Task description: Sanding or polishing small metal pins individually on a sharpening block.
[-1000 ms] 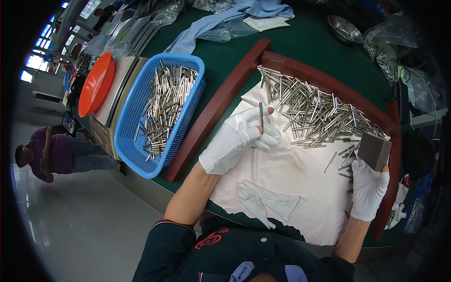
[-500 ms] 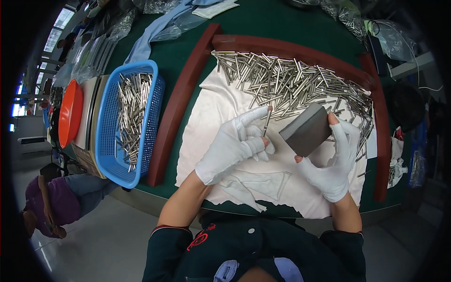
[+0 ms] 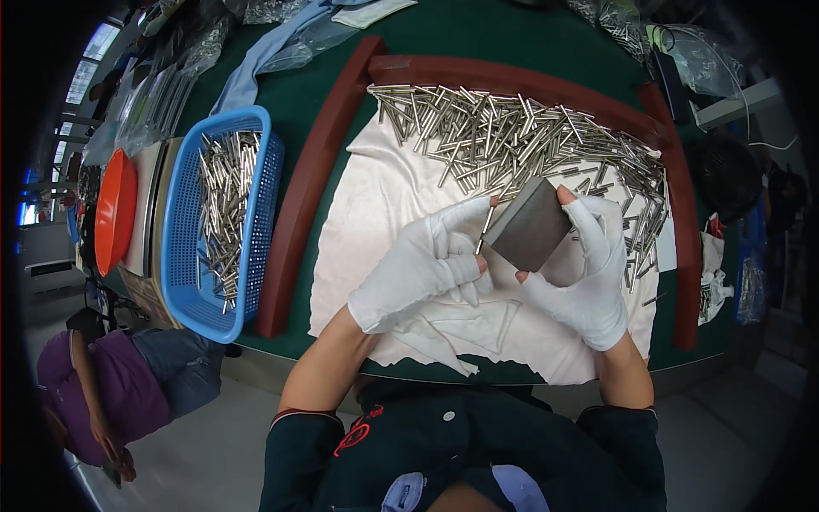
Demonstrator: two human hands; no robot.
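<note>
Both hands wear white gloves. My left hand [image 3: 426, 264] pinches a thin metal rod [image 3: 485, 229] upright, its tip against the left edge of a grey block [image 3: 531, 224]. My right hand [image 3: 589, 264] grips that grey block from the right, thumb under it and fingers on top. Both hands hover over a white cloth [image 3: 388, 192] laid on the green table [image 3: 444, 34]. A long heap of several metal rods [image 3: 520, 141] lies on the cloth just beyond the hands.
A dark red wooden frame [image 3: 299, 205] borders the cloth on the left, far side and right. Left of it stands a blue basket [image 3: 183, 256] of rods, then an orange lid [image 3: 113, 211]. A person in purple [image 3: 102, 384] crouches at lower left.
My right hand has carried the grey block from the right side to the middle. My left hand has brought the rod against the block. The view has shifted right.
</note>
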